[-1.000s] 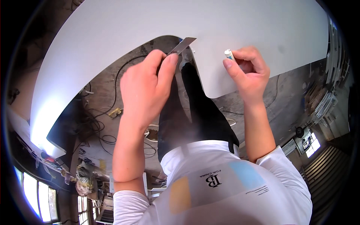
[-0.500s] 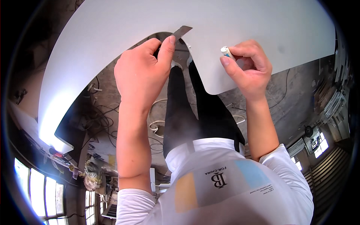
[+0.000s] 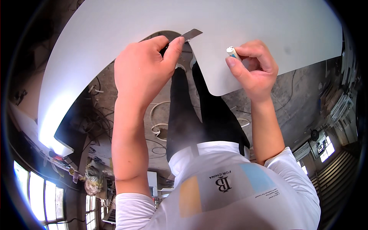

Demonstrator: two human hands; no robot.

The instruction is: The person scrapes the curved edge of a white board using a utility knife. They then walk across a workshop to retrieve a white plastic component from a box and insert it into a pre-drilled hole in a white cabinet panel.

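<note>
My left hand (image 3: pixel 143 65) is closed round a knife, most of which my fingers hide. Its flat grey blade (image 3: pixel 192 35) with a slanted end sticks out past my thumb, over the corner of the curved cutout in a large white panel (image 3: pixel 260 23). Whether the blade touches the panel, I cannot tell. Between the thumb and bent fingers of my right hand (image 3: pixel 255 69) is a short white stick (image 3: pixel 233 53) with a blue mark and a rough, pale end. That hand is above the right part of the panel, just behind its near edge.
The panel's rounded near corner (image 3: pixel 218 93) is in front of my legs (image 3: pixel 188 111). On the floor lie tangled dark cables (image 3: pixel 96 122) and pale curved strips (image 3: pixel 155 119). Stacked pale pieces (image 3: pixel 341 105) stand at the far right, and a plastic-wrapped bundle (image 3: pixel 93 180) is at the lower left.
The knife's blade tip has shifted slightly right and nearer to me, while my left forearm has swung a little to the left. My right hand with the white stick has hardly moved.
</note>
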